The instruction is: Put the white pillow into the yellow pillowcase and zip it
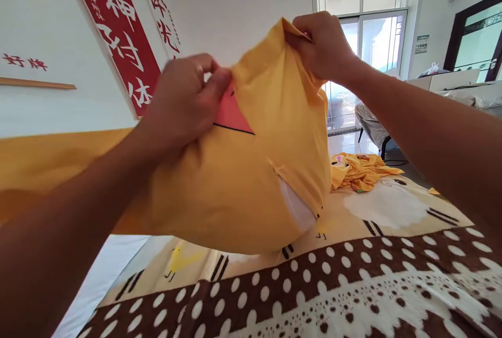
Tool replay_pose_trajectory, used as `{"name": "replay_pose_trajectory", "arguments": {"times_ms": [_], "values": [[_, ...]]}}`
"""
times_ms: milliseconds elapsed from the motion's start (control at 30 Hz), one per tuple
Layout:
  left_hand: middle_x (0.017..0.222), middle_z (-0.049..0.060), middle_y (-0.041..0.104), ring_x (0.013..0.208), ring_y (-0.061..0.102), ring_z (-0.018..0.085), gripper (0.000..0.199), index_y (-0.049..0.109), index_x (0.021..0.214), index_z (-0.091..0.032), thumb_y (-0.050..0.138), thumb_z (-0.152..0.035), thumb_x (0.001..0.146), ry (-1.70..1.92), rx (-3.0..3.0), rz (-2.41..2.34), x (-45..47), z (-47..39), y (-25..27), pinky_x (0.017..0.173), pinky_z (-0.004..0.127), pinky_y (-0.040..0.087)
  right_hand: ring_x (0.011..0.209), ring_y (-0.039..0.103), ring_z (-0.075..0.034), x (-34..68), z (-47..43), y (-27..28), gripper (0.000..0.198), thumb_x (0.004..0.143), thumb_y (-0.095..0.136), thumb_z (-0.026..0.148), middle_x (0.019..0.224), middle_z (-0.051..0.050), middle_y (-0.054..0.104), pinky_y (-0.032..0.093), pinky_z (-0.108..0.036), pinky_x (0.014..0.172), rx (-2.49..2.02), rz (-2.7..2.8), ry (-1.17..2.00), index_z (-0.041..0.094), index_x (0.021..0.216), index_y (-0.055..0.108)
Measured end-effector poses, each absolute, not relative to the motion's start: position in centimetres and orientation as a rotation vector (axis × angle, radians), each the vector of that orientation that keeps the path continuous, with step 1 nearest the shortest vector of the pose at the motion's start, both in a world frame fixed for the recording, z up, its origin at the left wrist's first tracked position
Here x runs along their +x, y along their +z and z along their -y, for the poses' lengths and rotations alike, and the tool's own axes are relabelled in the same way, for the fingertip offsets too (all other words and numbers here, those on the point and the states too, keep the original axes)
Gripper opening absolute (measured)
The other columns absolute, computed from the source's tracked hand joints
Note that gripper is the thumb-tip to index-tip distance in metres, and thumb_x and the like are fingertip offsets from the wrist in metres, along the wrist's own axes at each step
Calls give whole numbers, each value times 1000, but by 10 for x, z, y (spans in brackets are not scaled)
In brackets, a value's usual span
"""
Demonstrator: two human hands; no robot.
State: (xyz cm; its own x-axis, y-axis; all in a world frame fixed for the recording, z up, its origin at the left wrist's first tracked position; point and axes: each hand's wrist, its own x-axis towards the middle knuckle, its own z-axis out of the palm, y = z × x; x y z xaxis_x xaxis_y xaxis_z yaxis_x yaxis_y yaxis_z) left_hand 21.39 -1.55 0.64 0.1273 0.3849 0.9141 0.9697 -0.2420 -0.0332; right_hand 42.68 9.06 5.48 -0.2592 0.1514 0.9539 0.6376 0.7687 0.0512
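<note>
A yellow cloth (243, 191) with a red printed patch (233, 111) hangs stretched between my two hands, above a patterned blanket. My left hand (184, 97) is closed on its upper edge, thumb and fingers pinched beside the red patch. My right hand (323, 45) grips the raised top corner, higher up and to the right. Low on the right of the cloth, something white (298, 205) shows; I cannot tell whether it is an opening or a print. More yellow fabric (58, 165) stretches off to the left, partly behind my left forearm.
Under the cloth lies a blanket (345, 265) with brown polka-dot and cream areas. A crumpled yellow cloth pile (364, 171) rests on its far right. Behind are a covered chair (372, 124), glass doors (378, 45) and a red wall banner (117, 40).
</note>
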Motion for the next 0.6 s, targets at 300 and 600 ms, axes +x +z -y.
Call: {"name": "replay_pose_trajectory", "arguments": {"times_ms": [300, 600], "values": [[71, 1, 45, 68, 48, 15, 29, 41, 67, -20, 49, -40, 85, -748, -1726, 1194, 213, 3, -21, 62, 27, 33, 64, 40, -9, 426, -77, 50, 28, 87, 39, 33, 66, -1, 43, 27, -30, 62, -807, 1845, -724, 25, 62, 48], [63, -4, 29, 61, 30, 6, 40, 25, 58, -18, 45, -27, 91, -1576, -1553, 962, 236, -22, 43, 62, 23, 28, 105, 57, -20, 415, -61, 76, 31, 87, 45, 31, 95, 0, 60, 42, -34, 91, -828, 1424, -362, 8, 100, 61]]}}
